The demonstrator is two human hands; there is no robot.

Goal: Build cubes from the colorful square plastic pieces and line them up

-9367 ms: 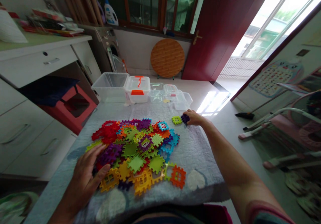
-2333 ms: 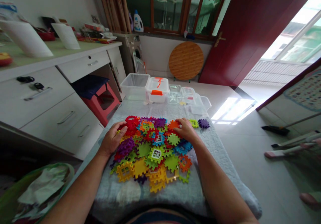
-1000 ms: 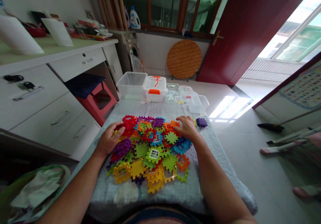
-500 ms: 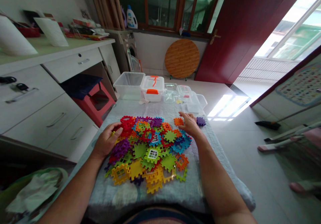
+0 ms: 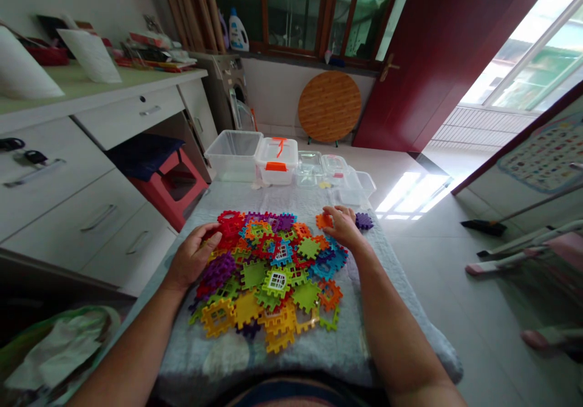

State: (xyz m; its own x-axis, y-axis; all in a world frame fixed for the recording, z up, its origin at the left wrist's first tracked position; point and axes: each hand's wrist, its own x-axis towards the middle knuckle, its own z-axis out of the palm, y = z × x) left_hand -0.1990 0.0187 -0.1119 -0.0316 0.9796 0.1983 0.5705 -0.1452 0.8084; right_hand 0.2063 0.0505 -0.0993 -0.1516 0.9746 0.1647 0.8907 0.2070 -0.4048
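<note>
A heap of interlocking plastic building tiles [image 5: 264, 273] in red, purple, green, orange, yellow and blue covers the middle of the cloth-covered table. At the heap's left edge rests my left hand [image 5: 194, 255], open, its loosely curved fingers beside the red tiles [image 5: 231, 228]. My right hand [image 5: 340, 223] is at the far right of the heap, open, with its fingers over or touching an orange tile [image 5: 323, 220]. Just past its right side lies a purple tile [image 5: 364, 220]. Several blue tiles [image 5: 330, 264] lie below that wrist.
Along the table's far edge stand an uncovered clear bin [image 5: 234, 158], a lidded box with orange latches [image 5: 277, 163] and smaller clear containers [image 5: 310, 170]. To the left are a red stool [image 5: 173, 179] and white drawers [image 5: 100, 212]. A bag-lined bin [image 5: 59, 352] sits lower left.
The fingers of my right hand have dipped slightly toward the orange tile. My left hand stays nearly in place, and the tiles look unmoved. The view has shifted very slightly.
</note>
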